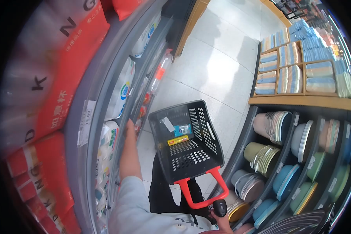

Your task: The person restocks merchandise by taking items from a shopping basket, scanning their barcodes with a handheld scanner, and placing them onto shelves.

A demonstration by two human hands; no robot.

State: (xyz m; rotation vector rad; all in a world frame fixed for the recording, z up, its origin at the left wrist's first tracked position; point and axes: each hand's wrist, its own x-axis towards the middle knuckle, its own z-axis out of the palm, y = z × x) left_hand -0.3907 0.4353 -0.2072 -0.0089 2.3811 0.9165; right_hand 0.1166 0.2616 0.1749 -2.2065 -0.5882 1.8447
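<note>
My left arm reaches down along the shelf on the left, and my left hand (130, 125) is at the shelf's edge beside the packs. Its fingers are mostly hidden. Low in front of my body, my right hand (221, 221) is closed around a black rounded grip (220, 208) next to the red handle (206, 203) of a black shopping basket (188, 163). Inside the basket lie a yellow box (178, 140), a blue packet (183, 130) and a white item (167, 124).
Shelves (90, 113) with red bags (54, 163) and white packs (120, 95) line the left. Plastic bowls and basins (286, 181) fill the right-hand rack, below stacks of folded towels (290, 54). A tiled floor (218, 50) runs between them.
</note>
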